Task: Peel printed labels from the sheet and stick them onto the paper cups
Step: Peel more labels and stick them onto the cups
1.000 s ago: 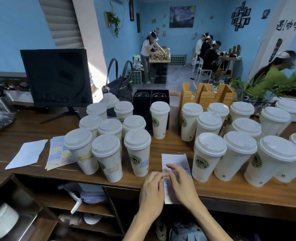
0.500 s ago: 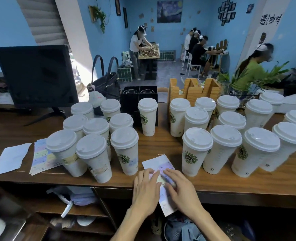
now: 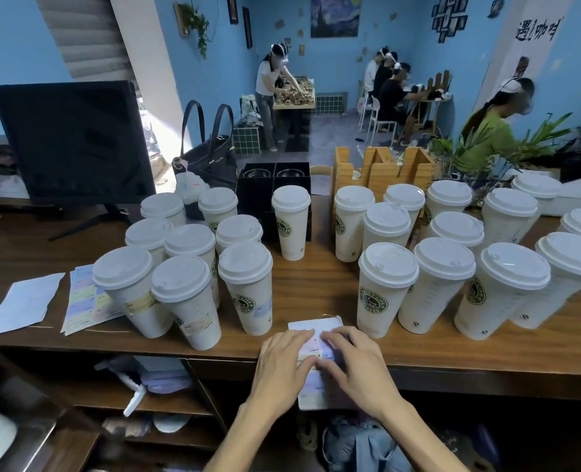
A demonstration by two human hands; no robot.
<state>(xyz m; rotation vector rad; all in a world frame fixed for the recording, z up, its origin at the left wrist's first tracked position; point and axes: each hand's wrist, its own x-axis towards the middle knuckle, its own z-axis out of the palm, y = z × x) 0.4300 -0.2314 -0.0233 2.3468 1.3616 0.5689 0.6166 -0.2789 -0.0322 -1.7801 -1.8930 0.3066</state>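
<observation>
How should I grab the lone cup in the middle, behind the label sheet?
Wrap your fingers around the side of the lone cup, below the lid, reaching in from the front. It stands upright with open counter on both sides, so nothing blocks your hand. Hold gently; paper walls probably squash.

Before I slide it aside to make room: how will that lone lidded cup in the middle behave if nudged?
The lone cup is tall with a narrow base, so it probably tips rather than slides. It is likely light, though its lid hides the contents. On the smooth wooden counter, a low push should move it more safely.
</observation>
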